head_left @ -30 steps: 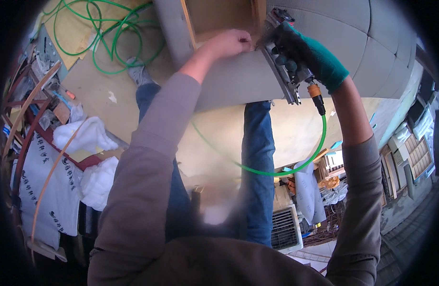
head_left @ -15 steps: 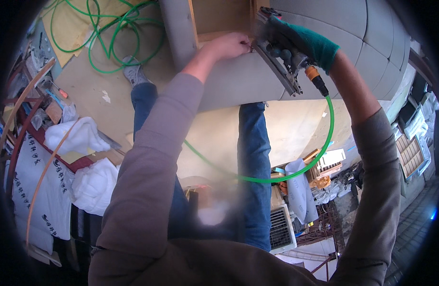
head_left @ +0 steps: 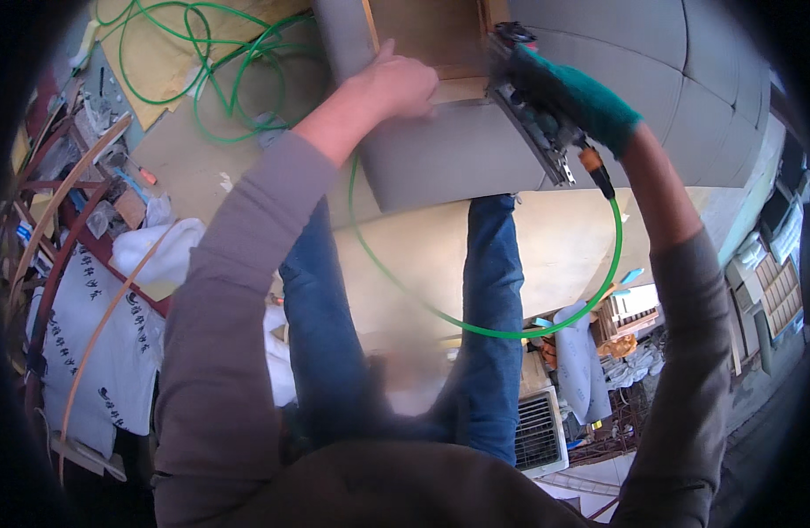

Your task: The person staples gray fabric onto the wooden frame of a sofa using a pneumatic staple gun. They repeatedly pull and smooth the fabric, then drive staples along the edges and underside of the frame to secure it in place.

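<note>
A grey upholstered furniture piece [head_left: 458, 158] with a bare wooden frame [head_left: 440, 53] showing at its top stands in front of me. My left hand [head_left: 396, 84] is bare and presses the grey fabric down on the wooden frame edge. My right hand [head_left: 572, 92], in a green glove, grips a pneumatic staple gun [head_left: 533, 123] whose nose sits at the frame, just right of my left hand. A green air hose [head_left: 511, 330] loops from the gun's orange fitting down past my legs.
More green hose [head_left: 211, 79] lies coiled on cardboard sheets [head_left: 158, 53] at upper left. White cloth [head_left: 158, 251], curved wooden strips [head_left: 62, 220] and tools sit at the left. Boxes, a grille-fronted unit [head_left: 537, 431] and clutter lie at lower right.
The furniture piece and both hands sit lower and closer in view. My left hand has slid along the frame edge; the staple gun stays beside it.
</note>
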